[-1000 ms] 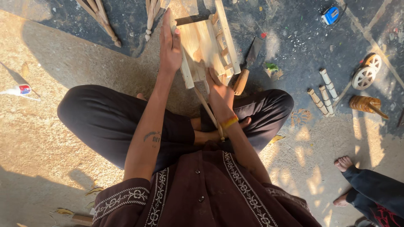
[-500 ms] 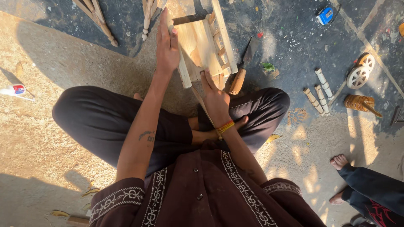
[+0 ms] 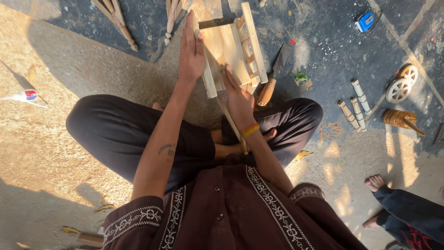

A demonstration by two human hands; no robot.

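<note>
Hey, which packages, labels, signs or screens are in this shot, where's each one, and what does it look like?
Glue tube: on the ground at far left, a white tapered tube lying flat, with a red and blue label.
Tape measure: on the dark floor at upper right, a small blue case with a pale label patch.
No signs or screens show.

We observed an open-air woodworking spot on a bare, sunlit concrete floor [image 3: 60, 153]. Loose pale turned wooden spindles [image 3: 119, 21], short cut bamboo-coloured dowels [image 3: 354, 107], small spoked wooden wheels [image 3: 401, 84], a blue tape measure [image 3: 365, 21] and a wooden-handled chisel [image 3: 273, 76] lay scattered about.
</note>
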